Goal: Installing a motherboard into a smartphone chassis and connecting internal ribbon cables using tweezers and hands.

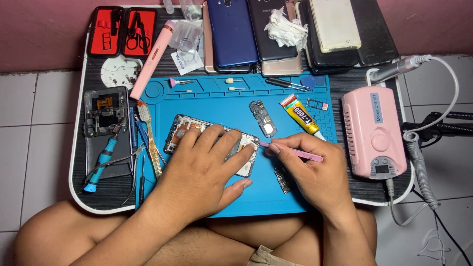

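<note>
An opened phone frame (183,129) with exposed parts lies on the blue work mat (276,194). My left hand (204,167) presses flat on it, fingers spread over its middle and right end. My right hand (313,172) grips pink tweezers (300,153), whose tip meets the frame's right edge beside my left fingertips. A small black phone part (262,118) and a yellow-and-black glue tube (299,115) lie on the mat just beyond the hands.
A pink drill box (373,130) with a hose and handpiece (399,69) stands at right. Stacked phones (231,32) and tissue (286,29) line the back. A second phone frame (102,112), pliers (101,162), a toothbrush (148,138) and a red tool case (122,30) are at left.
</note>
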